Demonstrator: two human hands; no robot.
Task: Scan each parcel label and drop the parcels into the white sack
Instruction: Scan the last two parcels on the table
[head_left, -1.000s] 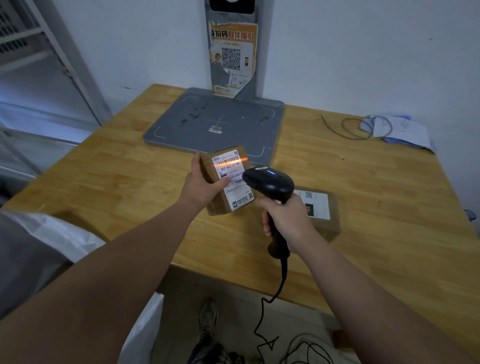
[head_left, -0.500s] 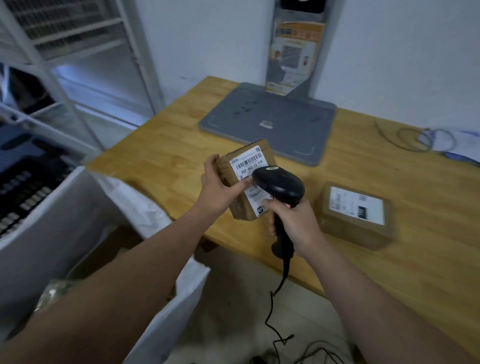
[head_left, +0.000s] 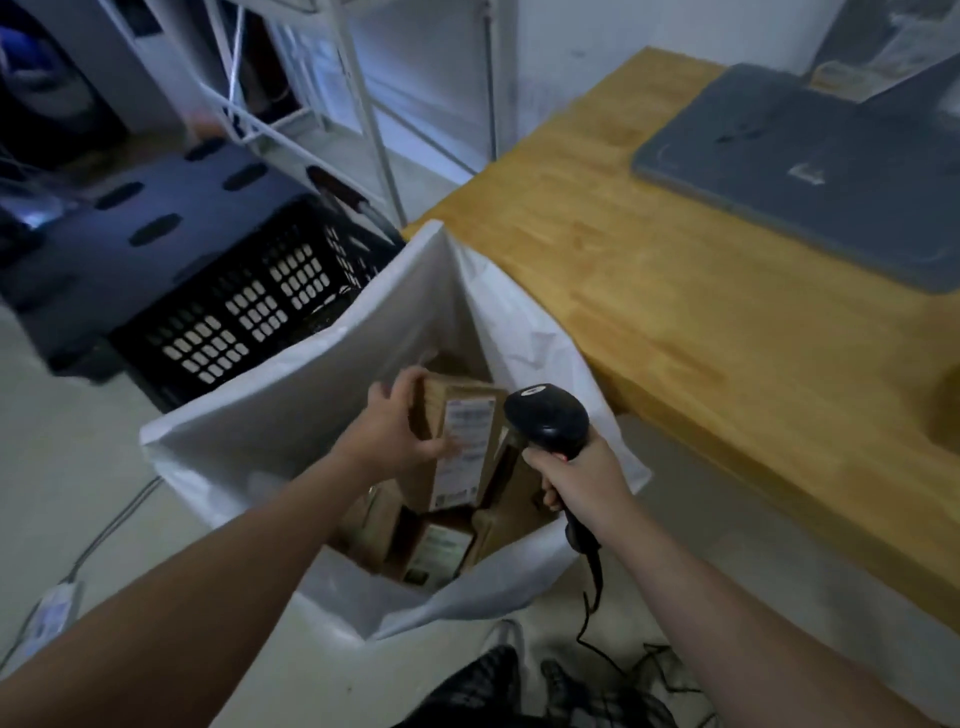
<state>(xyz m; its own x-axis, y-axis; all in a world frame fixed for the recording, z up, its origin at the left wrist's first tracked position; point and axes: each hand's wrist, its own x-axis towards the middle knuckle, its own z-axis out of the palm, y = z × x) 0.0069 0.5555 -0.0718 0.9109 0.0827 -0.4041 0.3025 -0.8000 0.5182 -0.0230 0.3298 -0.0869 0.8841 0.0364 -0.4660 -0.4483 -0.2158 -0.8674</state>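
No lettering is legible: the white shipping label (head_left: 470, 462) on the cardboard parcel (head_left: 467, 388) over the white sack (head_left: 291, 415) shows only blurred print, like the lower label (head_left: 439, 551) inside it.

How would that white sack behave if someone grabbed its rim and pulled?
Probably floppy: the white sack has walls that crease and sag, and its rim folds over. It likely would not slide easily, since several brown parcels already lie inside and weigh its bottom down. Its thin-looking material might tear on a box corner.
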